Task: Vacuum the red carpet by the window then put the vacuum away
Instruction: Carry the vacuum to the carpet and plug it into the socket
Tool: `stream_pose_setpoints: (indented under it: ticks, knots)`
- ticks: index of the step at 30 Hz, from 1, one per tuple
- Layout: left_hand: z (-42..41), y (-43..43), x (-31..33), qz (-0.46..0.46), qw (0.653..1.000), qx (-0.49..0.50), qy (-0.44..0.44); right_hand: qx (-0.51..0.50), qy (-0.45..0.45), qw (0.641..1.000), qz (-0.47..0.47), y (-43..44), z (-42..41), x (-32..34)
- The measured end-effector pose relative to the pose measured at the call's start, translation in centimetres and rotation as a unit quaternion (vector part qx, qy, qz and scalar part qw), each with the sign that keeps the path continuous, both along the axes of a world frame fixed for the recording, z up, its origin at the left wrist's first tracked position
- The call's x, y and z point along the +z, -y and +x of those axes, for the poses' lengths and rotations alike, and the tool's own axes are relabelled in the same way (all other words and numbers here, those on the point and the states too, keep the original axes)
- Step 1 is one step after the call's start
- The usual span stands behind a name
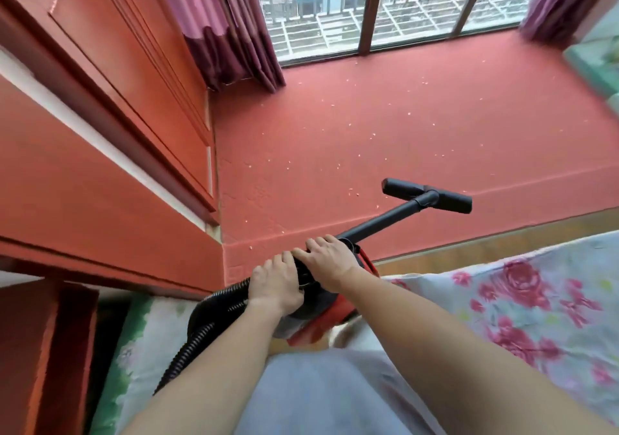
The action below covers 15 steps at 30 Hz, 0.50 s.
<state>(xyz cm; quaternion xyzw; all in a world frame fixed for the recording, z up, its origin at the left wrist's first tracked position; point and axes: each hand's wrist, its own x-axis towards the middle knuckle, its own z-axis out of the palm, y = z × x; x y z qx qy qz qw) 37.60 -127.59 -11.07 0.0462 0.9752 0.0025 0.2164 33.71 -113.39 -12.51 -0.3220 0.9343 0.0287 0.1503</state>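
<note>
Both hands sit close together, almost touching, on the vacuum. The left hand (277, 284) grips the top end of the black ribbed hose (201, 322). The right hand (330, 260) is just ahead of it, fingers curled over the near end of the black wand (382, 218). The wand slants up and away to the floor head (427, 197). The floor head lies crosswise on the red carpet (368, 126), near the front edge of the carpeted step. White crumbs (355, 194) are scattered across the carpet, from just left of the head out toward the window (402, 9). The vacuum's red body (310, 332) is below the hands, mostly hidden by them. A purple curtain (227, 32) hangs at the window's left. A red cabinet (100, 116) runs along the left side. A floral bed sheet (536, 300) is at lower right, with a wood floor strip (469, 245) between it and the carpet.
</note>
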Motion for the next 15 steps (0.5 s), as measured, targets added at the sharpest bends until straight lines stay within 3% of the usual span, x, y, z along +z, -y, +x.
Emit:
stream_pose_setpoints:
  ticks: [8, 15]
  knots:
    - [-17.2, -6.6, 4.0, -0.008, 0.996, -0.069, -0.059, -0.070, -0.016, 0.997, -0.011, -7.2, -15.7, 3.4]
    - [-30.3, -10.1, 2.8, 0.014, 0.990, -0.126, -0.066, -0.120, -0.013, 0.992, 0.035, -11.0, -27.3, 3.2]
